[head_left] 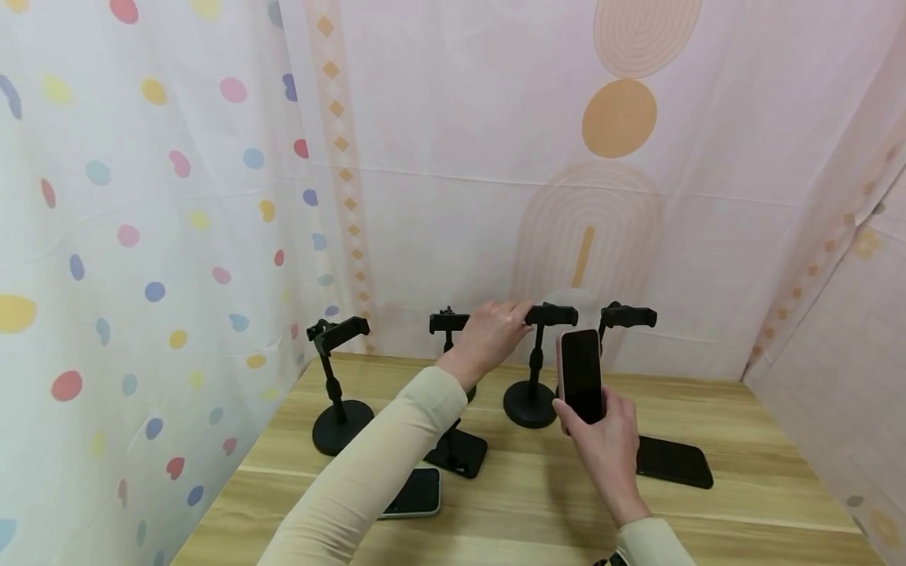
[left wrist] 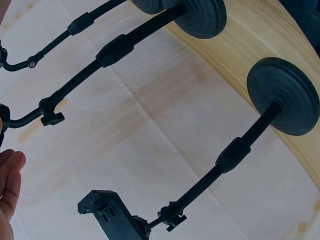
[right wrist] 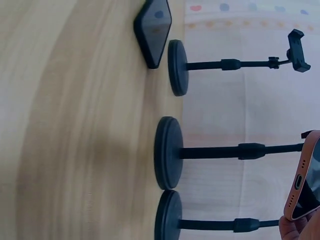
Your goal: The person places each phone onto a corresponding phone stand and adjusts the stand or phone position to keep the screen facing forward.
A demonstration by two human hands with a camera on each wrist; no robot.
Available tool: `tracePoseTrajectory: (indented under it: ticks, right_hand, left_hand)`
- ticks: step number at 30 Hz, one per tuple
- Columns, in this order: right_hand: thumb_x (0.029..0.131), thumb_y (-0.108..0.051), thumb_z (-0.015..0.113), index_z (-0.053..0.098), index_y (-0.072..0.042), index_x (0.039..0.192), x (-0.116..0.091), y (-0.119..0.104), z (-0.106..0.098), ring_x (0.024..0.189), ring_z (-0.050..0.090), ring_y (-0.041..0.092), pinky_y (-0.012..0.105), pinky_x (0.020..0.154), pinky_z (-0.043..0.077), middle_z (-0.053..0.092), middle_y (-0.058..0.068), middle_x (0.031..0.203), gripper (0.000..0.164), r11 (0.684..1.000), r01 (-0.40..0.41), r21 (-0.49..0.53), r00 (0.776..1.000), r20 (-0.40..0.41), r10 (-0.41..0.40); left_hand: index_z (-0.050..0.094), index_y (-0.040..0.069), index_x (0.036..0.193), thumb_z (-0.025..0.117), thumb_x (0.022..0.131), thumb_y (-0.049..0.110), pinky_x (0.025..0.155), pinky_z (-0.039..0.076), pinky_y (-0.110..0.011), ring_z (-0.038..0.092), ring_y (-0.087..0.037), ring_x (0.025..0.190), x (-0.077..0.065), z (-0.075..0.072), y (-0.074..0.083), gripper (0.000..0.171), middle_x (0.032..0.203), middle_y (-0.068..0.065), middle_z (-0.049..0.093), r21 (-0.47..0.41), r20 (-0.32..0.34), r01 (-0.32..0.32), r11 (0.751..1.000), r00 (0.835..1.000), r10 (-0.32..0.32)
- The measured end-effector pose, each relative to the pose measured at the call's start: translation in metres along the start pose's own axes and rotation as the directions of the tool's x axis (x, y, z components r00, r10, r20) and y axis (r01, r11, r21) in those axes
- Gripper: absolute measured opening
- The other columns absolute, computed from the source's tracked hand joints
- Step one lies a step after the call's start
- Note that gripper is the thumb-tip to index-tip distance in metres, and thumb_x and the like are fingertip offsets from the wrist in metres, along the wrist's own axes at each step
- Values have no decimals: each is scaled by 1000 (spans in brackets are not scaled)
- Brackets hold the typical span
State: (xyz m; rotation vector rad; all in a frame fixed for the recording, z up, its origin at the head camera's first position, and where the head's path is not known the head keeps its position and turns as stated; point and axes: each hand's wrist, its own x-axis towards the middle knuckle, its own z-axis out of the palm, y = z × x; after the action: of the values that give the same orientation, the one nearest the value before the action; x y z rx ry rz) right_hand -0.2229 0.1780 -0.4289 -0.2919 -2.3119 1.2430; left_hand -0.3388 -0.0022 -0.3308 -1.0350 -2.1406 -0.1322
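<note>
My left hand [head_left: 491, 338] reaches across to a black phone stand [head_left: 535, 365] and grips the left end of its clamp [head_left: 555, 315]. In the left wrist view, the fingertips [left wrist: 12, 167] show at the left edge, close by that clamp. My right hand [head_left: 610, 440] holds a pink-edged smartphone [head_left: 582, 373] upright by its lower part, its dark screen facing me. The phone is raised in front of the stands, and its charging-port end [right wrist: 298, 182] shows in the right wrist view.
More black stands stand at the far left [head_left: 343, 428], behind my left wrist [head_left: 447, 323] and at the right [head_left: 628, 316]. On the wooden table [head_left: 545, 511] lie a light-edged phone [head_left: 418, 494], a black phone [head_left: 463, 454] and another black phone [head_left: 674, 462]. Patterned curtains [head_left: 453, 196] hang behind.
</note>
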Motion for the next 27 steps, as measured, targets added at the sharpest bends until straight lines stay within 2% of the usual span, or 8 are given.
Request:
tracePoseTrajectory:
  ticks: [7, 14, 18, 27]
  right_hand:
    - [79, -55, 78, 59, -4, 124, 11, -7, 1, 92, 47, 26, 41, 75, 39, 49, 14, 106, 70, 998, 54, 29, 998, -39, -53]
    - [80, -57, 77, 57, -4, 131, 18, -9, 2, 97, 49, 29, 45, 80, 41, 49, 15, 114, 77, 997, 64, 38, 997, -43, -63]
    - [80, -52, 79, 58, -2, 129, 23, -13, 5, 98, 49, 30, 46, 82, 41, 50, 17, 115, 73, 994, 83, 73, 995, -64, -79]
    - [82, -55, 76, 55, -2, 134, 31, -37, 12, 101, 48, 29, 46, 83, 44, 48, 16, 119, 77, 981, 114, 158, 993, -29, -111]
  left_hand:
    - [65, 3, 124, 71, 94, 20, 82, 54, -33, 69, -19, 96, 2, 2, 1, 35, 109, -9, 72, -14, -2, 14, 1000, 1000, -14]
    - [64, 3, 125, 68, 96, 21, 84, 53, -33, 69, -19, 97, 3, 3, 4, 34, 110, -9, 71, -53, 29, 31, 998, 999, -29]
    - [64, 3, 125, 67, 97, 21, 83, 54, -33, 69, -19, 97, 4, 4, 5, 33, 111, -9, 71, -57, 32, 28, 998, 999, -27]
    - [64, 4, 124, 69, 96, 20, 83, 54, -33, 69, -19, 96, 1, 3, 2, 33, 110, -8, 72, -72, 33, 70, 995, 997, -67]
